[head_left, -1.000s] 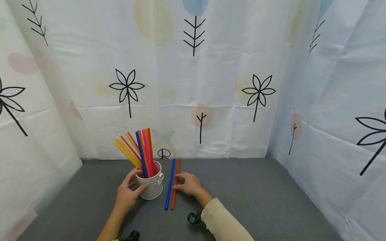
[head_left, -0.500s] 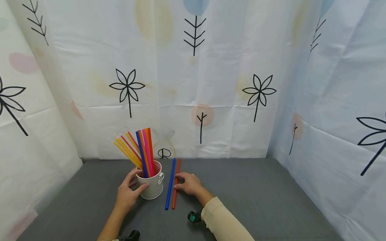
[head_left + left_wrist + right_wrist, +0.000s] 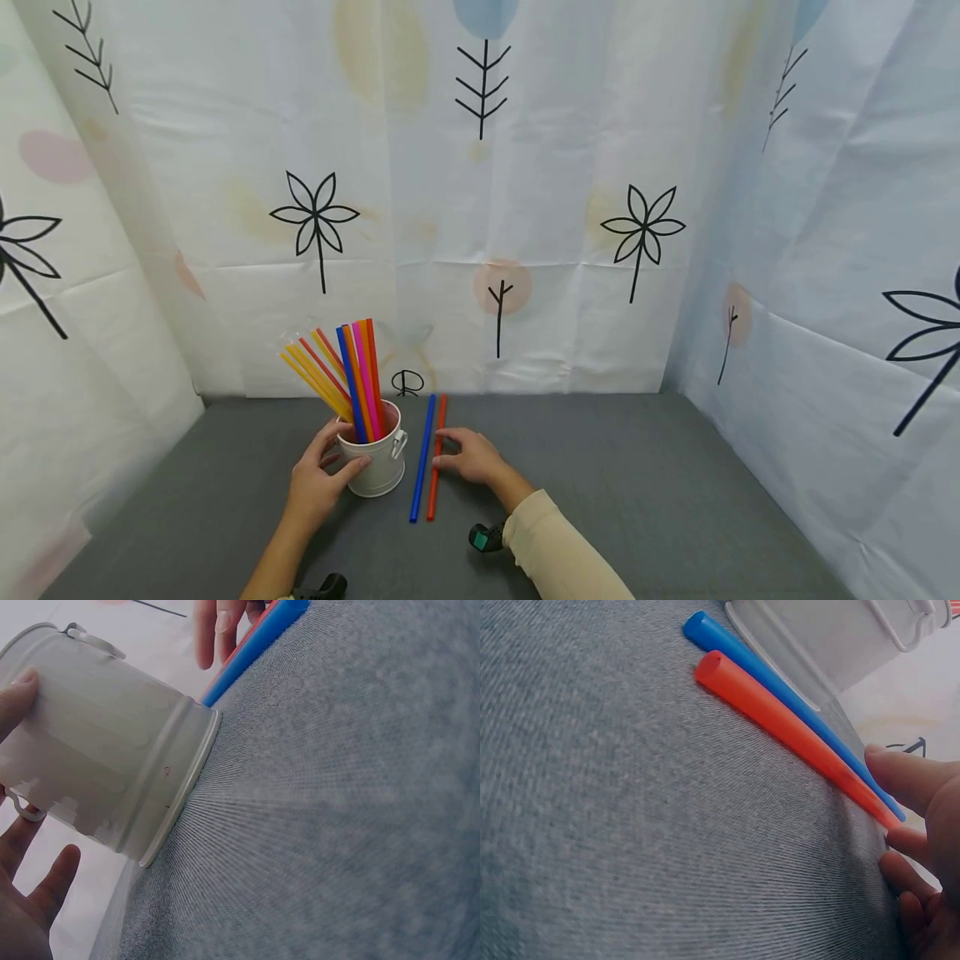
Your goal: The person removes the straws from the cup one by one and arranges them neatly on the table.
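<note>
My left hand (image 3: 318,483) holds a small white metal bucket (image 3: 378,471), thumb on its front wall and fingers round the left side of the rim. Drinking straws (image 3: 363,379) in blue, orange, pink, red and yellow stand in the bucket, the yellow ones leaning left. To the right of the bucket, a blue straw (image 3: 422,458) and a red straw (image 3: 432,492) lie side by side on the table, pointing away from me. My right hand (image 3: 472,457) reaches over the red straw from the right. Its thumb and fingertips are spread along the straw, and the lower fingers touch down near it.
A dark grey cloth covers the table (image 3: 637,500). White fabric walls (image 3: 562,333) with printed flowers rise behind and at both sides. The bucket's small side handle (image 3: 400,443) faces the straws.
The red straw has turned slightly, its far end shifting left and its near end a touch right, so it lies more parallel to the blue one. The left hand and bucket stay put.
</note>
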`<state>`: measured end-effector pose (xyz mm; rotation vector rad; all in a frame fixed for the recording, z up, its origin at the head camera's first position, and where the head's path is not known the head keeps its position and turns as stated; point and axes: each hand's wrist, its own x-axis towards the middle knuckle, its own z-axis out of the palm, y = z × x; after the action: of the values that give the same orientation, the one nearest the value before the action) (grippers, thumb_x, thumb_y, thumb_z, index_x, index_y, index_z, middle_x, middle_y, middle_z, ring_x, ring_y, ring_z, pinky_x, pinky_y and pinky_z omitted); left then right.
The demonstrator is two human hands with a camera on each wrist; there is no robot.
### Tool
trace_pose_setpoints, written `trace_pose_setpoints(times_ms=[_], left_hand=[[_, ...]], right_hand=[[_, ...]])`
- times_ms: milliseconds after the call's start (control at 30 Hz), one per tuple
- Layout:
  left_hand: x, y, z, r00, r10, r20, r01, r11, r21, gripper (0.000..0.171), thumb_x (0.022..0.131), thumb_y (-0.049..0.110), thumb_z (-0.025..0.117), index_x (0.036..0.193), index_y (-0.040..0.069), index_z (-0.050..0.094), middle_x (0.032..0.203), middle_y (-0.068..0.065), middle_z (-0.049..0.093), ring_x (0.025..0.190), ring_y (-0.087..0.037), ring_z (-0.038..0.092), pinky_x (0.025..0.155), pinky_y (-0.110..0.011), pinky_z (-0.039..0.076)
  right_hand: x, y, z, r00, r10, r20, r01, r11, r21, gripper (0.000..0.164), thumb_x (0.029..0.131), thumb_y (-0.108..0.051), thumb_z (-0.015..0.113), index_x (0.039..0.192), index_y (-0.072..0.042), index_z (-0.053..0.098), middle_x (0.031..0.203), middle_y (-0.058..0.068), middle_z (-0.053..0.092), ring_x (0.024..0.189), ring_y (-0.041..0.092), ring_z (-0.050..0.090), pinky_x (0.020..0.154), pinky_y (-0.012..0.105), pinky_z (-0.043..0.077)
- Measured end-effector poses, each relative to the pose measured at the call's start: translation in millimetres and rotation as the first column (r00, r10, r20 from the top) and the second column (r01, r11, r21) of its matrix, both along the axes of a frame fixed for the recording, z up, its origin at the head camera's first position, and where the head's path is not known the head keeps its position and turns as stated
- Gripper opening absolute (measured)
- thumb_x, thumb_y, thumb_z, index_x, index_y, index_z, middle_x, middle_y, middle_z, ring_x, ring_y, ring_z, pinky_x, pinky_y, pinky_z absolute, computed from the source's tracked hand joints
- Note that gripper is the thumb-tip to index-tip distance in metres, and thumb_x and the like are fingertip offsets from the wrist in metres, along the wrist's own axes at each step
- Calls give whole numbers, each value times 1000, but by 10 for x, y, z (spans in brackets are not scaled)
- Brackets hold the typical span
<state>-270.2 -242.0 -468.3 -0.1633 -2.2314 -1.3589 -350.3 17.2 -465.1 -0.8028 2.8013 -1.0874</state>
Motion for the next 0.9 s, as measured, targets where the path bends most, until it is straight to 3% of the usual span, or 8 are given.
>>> trace_pose_setpoints(times_ms=[100, 333, 667, 900], left_hand=[[4, 1, -4, 1000, 3, -1, -3, 1000, 2, 55, 83, 21, 79, 129, 10, 53, 149, -21, 39, 125, -44, 47, 95, -60, 44], [9, 0, -8, 1000, 10, 7, -10, 1000, -2, 55, 83, 22, 79, 130, 11, 53, 149, -21, 38, 125, -44, 47, 96, -59, 43], [-2, -1, -6, 1000, 7, 15, -7, 1000, -11, 55, 83, 24, 79, 130, 12, 52, 150, -19, 38, 126, -42, 47, 97, -57, 43], [-1, -1, 0, 999, 15, 30, -15, 1000, -12, 55, 84, 26, 79, 130, 12, 52, 150, -19, 37, 127, -42, 47, 96, -57, 44]], right_hand=[[5, 8, -5, 1000, 1, 8, -1, 1000, -23, 46, 88, -26, 73, 130, -10, 62, 129, 11, 60, 121, 30, 53, 102, 48, 41], [26, 43, -3, 999, 16, 29, -12, 994, -111, 44, 88, -22, 73, 128, -8, 62, 124, 10, 62, 86, 18, 54, 79, 35, 47], [-49, 87, -58, 996, 33, 86, -11, 970, -241, 47, 90, -20, 70, 131, 0, 56, 117, 16, 65, 106, 34, 60, 82, 43, 51], [-106, 89, -7, 987, 16, 157, 28, 962, -272, 45, 91, -17, 69, 129, 3, 57, 102, 13, 69, 88, 26, 66, 69, 34, 53]])
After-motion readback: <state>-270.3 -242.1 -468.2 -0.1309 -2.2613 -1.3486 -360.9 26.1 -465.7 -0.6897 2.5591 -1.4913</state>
